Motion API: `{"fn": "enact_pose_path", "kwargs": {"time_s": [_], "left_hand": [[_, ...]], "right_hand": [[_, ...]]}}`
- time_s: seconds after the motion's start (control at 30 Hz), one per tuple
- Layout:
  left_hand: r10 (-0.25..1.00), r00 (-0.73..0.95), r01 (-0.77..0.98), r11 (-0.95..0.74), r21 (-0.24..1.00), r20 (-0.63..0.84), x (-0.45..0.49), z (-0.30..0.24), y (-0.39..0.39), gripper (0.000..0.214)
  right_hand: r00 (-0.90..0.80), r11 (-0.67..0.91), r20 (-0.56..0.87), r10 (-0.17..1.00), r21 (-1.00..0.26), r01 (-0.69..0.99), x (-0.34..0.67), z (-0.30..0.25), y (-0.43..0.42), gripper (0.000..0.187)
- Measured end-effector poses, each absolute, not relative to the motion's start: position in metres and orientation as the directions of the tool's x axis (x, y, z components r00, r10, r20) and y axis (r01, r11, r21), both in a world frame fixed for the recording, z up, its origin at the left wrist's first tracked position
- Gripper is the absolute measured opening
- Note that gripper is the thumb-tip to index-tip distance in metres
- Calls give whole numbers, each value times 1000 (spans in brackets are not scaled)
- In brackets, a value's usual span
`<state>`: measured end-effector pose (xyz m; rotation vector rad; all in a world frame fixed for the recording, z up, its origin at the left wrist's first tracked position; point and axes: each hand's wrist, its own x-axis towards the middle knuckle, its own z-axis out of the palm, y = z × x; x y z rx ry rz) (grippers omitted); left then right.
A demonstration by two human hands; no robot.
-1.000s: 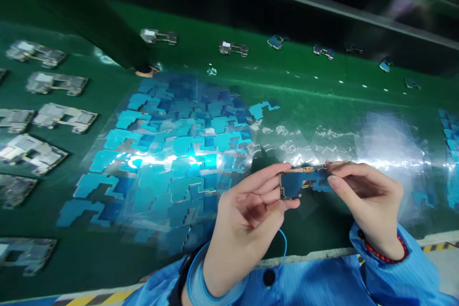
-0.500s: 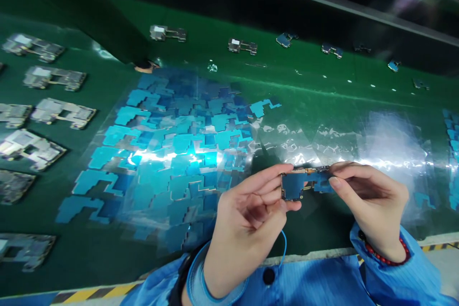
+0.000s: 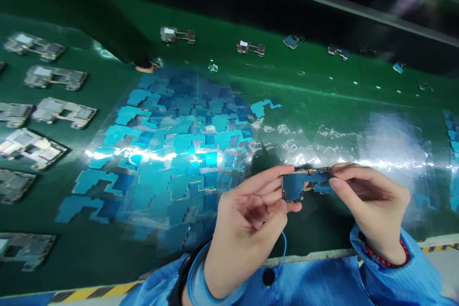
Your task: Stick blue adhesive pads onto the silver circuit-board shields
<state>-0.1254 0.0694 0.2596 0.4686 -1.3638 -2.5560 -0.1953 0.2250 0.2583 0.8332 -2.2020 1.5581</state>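
Note:
A small circuit board (image 3: 293,187) with a dark blue film on its upper face is held up between my two hands. My left hand (image 3: 251,220) is closed on the board's left end, fingers at its top and bottom edges. The thumb and fingers of my right hand (image 3: 369,191) pinch its right end. Left of the hands, many blue film stickers (image 3: 182,181) lie on clear sheets. One loose-looking blue sticker (image 3: 264,107) sits apart at the right side of that group.
Several bare circuit boards (image 3: 64,112) lie on the green mat at left. Along the back, a row of boards (image 3: 251,48) rests on a green strip before a dark rail (image 3: 304,0). A dark post (image 3: 118,24) rises at upper left. More blue stickers (image 3: 452,153) show at far right.
The row of boards along the back has shifted slightly to the right. Both hands and the board between them are almost unmoved.

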Motion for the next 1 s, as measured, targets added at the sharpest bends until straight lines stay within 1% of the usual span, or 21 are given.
{"fn": "enact_pose_path", "kwargs": {"time_s": [0.17,0.33,0.4,0.53,0.7,0.87,1.0], "left_hand": [[-331,-923,23,-553,833,-194,-126,260,70,27],[-316,-924,17,-600,800,-217,-128,260,71,26],[-313,-924,4,-584,812,-220,-129,260,71,26],[-306,-930,8,-566,824,-202,-130,259,70,26],[-302,-936,37,-600,799,-183,-129,254,69,23],[-307,-936,68,-639,766,-174,-127,253,68,18],[-339,-918,43,-601,798,-206,-129,255,70,18]], "right_hand": [[-779,236,570,-260,-745,-624,-196,259,223,18],[-769,237,580,-271,-734,-637,-196,260,223,19],[-769,241,578,-271,-733,-636,-196,259,223,18],[-773,260,575,-267,-730,-632,-196,257,224,16],[-775,259,572,-268,-732,-630,-196,257,224,18],[-776,262,576,-258,-731,-630,-195,259,224,16],[-772,261,576,-268,-728,-634,-196,258,224,15]]}}
